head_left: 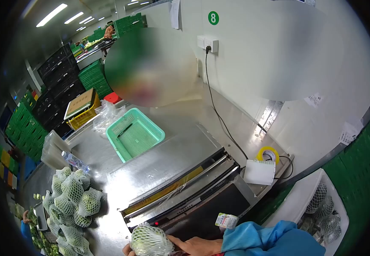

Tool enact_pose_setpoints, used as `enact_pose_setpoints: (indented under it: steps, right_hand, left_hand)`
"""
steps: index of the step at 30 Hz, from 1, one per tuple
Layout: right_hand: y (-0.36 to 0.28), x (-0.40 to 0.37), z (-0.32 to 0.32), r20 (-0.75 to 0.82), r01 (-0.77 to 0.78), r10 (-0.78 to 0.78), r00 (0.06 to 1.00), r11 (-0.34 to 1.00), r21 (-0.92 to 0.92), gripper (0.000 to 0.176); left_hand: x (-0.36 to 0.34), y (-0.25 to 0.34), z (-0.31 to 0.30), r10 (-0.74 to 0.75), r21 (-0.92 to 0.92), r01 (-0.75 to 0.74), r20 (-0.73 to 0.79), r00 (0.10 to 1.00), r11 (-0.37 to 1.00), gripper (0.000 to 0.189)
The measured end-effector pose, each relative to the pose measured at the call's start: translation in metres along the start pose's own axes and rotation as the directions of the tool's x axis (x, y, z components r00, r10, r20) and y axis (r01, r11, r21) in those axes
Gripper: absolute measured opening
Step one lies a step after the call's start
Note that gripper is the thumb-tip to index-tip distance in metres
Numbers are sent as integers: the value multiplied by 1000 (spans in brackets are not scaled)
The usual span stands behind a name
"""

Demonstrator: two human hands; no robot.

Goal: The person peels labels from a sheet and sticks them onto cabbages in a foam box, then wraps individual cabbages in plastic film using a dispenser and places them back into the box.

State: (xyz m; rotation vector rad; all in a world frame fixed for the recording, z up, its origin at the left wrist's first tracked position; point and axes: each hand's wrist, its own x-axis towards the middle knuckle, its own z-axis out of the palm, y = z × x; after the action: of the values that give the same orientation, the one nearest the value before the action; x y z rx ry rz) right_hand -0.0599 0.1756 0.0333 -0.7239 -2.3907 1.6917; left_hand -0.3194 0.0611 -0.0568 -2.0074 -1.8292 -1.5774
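At the bottom edge, a pale green vegetable in white foam netting [151, 241] lies between my hands, in front of the wrapping machine [202, 209]. The fingertips of my left hand [128, 250] press on its left side; the rest of that hand is out of frame. From the right, my right hand [195, 245], below a blue sleeve, holds its other side with the fingers. More netted vegetables [72, 196] are piled on the metal table to the left. A printed label [226, 220] sticks up beside the blue sleeve.
A green basket [156, 132] with a pen stands behind the machine. Left of it are a water bottle [75, 161] and plastic bags [107, 114]. Yellow tape [268, 155] and a white box [259, 172] sit right. A foam box [338, 209] holds wrapped items. A person's hand shows far left.
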Motion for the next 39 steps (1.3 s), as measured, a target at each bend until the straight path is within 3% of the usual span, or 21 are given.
enact_pose_setpoints:
  steps: [2, 6, 9, 11, 15, 17, 18, 19, 21, 22, 23, 25, 28, 29, 31, 33, 35, 36, 37, 38, 39]
  right_hand:
    - [6, 13, 15, -116, 155, -155, 981, 988, -7, 89]
    - [-20, 36, 5, -65, 172, -177, 982, 982, -79, 91]
    - [-44, 63, 9, -74, 334, -334, 939, 942, -25, 92]
    - [-47, 91, 30, -282, 625, -591, 756, 780, 41, 92]
    - [-100, 116, 30, -163, 694, -677, 718, 715, 84, 90]
    - [-107, 126, 49, -86, 678, -698, 711, 713, -179, 92]
    - [-111, 134, 53, -101, 760, -785, 611, 618, -200, 88]
    - [-109, 140, 63, -74, 777, -796, 601, 604, -178, 88]
    - [-99, 148, 94, 113, 756, -761, 639, 594, -274, 90]
    - [-91, 159, 105, 192, 755, -740, 645, 577, -313, 86]
    - [-80, 168, 117, 210, 764, -741, 638, 573, -298, 86]
    - [-57, 184, 140, 428, 690, -562, 708, 679, -249, 81]
    - [-27, 185, 152, 400, 618, -513, 759, 762, -195, 79]
    - [-24, 181, 143, 370, 589, -500, 783, 787, -184, 79]
    - [-23, 167, 104, 306, 564, -495, 813, 801, -202, 73]
    - [-31, 152, 42, 358, 396, -316, 879, 901, -176, 57]
    - [-18, 129, -18, 34, 418, -417, 908, 899, -134, 42]
    - [-31, 110, -61, -98, 285, -314, 944, 930, -231, 38]
    - [-10, 95, -94, -320, 239, -378, 869, 886, -397, 37]
    - [0, 76, -130, -493, 3, -248, 834, 895, -445, 35]
    - [20, 59, -165, -653, -118, -332, 680, 830, -545, 36]
  left_hand:
    - [-6, 14, -8, -28, 64, 30, -39, 999, 998, 72]
    - [-6, 32, -26, -40, 246, 93, -214, 976, 965, 69]
    - [-1, 37, -47, -26, 345, 164, -372, 928, 924, 66]
    - [2, 39, -66, -20, 384, 239, -495, 869, 892, 64]
    - [5, 40, -101, -132, 246, 468, -759, 638, 849, 60]
    - [-4, 35, -108, -339, -38, 555, -825, 451, 831, 59]
    - [-5, 33, -111, -487, -254, 548, -808, 332, 797, 58]
    - [-13, 30, -111, -668, -513, 491, -713, 213, 704, 57]
    - [-29, 25, -105, -925, -873, 318, -379, 35, 370, 55]
    - [-39, 22, -101, -985, -959, 230, -173, -16, 165, 55]
    - [-48, 20, -97, -998, -990, 144, -19, -55, 10, 54]
    - [-54, 8, -92, -979, -987, 19, 155, -135, -159, 53]
    - [-62, -14, -97, -943, -981, -57, 195, -271, -187, 51]
    - [-84, -34, -97, -940, -979, -63, 205, -272, -195, 51]
    - [-146, -87, -104, -994, -999, 31, -13, 107, 16, 50]
    - [-136, -116, -116, -969, -967, 137, -190, 159, 213, 44]
    - [-147, -151, -132, -970, -954, 180, -244, 10, 242, 47]
    - [-156, -172, -141, -977, -944, 257, -215, -2, 207, 46]
    - [-160, -188, -145, -982, -926, 336, -189, -11, 174, 45]
    - [-154, -194, -141, -962, -885, 416, -262, -75, 209, 46]
    - [-97, -141, -135, -955, -823, 566, -203, -214, 48, 41]
